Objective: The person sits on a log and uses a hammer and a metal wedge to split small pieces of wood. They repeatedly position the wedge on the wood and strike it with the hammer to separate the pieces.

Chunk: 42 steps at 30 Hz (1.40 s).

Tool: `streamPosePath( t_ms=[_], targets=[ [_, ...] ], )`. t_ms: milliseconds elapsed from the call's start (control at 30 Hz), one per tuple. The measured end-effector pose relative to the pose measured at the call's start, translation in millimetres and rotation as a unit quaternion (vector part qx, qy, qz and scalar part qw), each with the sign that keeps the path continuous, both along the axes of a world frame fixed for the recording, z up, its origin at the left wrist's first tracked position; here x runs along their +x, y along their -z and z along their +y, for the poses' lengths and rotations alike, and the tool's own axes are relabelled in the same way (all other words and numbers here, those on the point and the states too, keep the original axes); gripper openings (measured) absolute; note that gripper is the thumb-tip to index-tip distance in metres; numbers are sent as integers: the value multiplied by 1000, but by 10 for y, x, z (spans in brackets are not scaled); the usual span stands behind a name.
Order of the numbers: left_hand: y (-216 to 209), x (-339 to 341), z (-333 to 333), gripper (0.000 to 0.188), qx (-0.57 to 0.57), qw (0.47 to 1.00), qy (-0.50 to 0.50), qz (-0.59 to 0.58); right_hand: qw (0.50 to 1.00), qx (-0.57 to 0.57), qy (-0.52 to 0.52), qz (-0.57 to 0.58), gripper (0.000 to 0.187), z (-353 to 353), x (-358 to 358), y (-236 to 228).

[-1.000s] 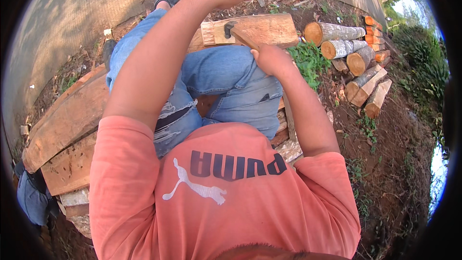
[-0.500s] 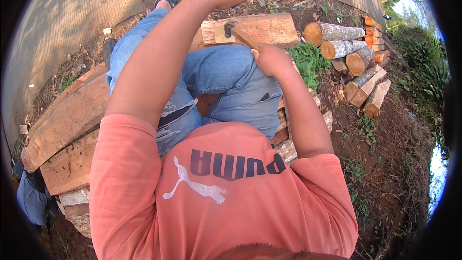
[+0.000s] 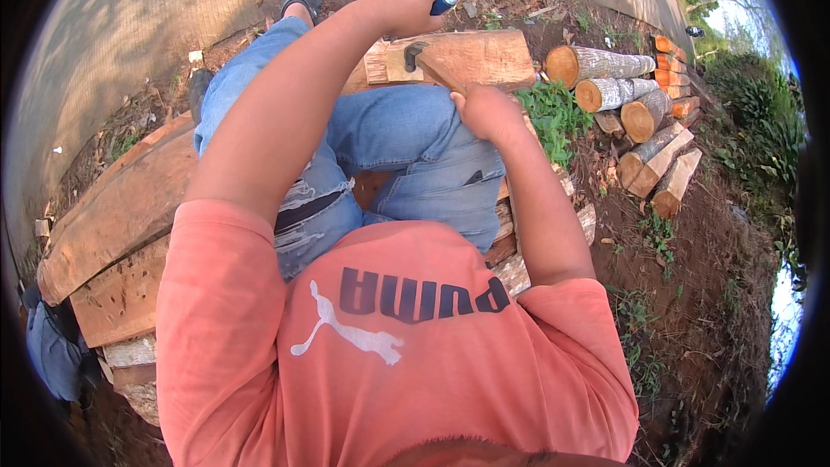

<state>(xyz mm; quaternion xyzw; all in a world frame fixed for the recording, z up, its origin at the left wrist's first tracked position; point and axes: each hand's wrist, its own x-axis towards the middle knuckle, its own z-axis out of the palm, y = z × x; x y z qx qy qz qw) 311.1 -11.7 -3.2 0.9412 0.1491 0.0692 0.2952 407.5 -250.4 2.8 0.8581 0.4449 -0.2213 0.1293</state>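
Observation:
My left hand (image 3: 406, 9) is closed round a blue cylinder with a pale end (image 3: 443, 3), like a tool's handle; the rest of it is hidden by the hand. It is held just above the far edge of a split wooden block (image 3: 488, 56). My right hand (image 3: 491, 111) grips the wooden handle of a tool (image 3: 442, 71). The tool's dark metal head (image 3: 413, 56) rests against the block's top, beside a paler cut patch. The block lies beyond my bent knee, and I cannot make out the exact kind of either tool.
Cut logs (image 3: 596, 60) and split pieces (image 3: 667, 175) lie to the right of the block, with orange-ended timber (image 3: 670, 65) behind. Green weeds (image 3: 558, 117) grow beside it. Large timber slabs (image 3: 121, 207) lie to my left. A paved strip (image 3: 173, 17) runs along the far side.
My left hand and the blue cylinder have come down toward the block, and the cylinder has turned slightly. My right hand and its tool have stayed nearly in place.

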Motion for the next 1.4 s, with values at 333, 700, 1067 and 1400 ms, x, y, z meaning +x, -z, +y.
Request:
streamPosePath(
  t_ms=[333,700,1067,1400],
  targets=[
    [-55,-105,193,31,-21,998,31,43,999,44,3,3,50,-64,46,71],
    [-55,-157,43,23,-41,998,45,29,971,179,133,81,54,-229,276,247],
    [41,-195,89,22,-48,998,35,-21,978,44,176,105,60,88,195,-5],
    [62,-218,85,21,-69,997,30,11,975,50,177,122,62,70,317,164]
  ],
)
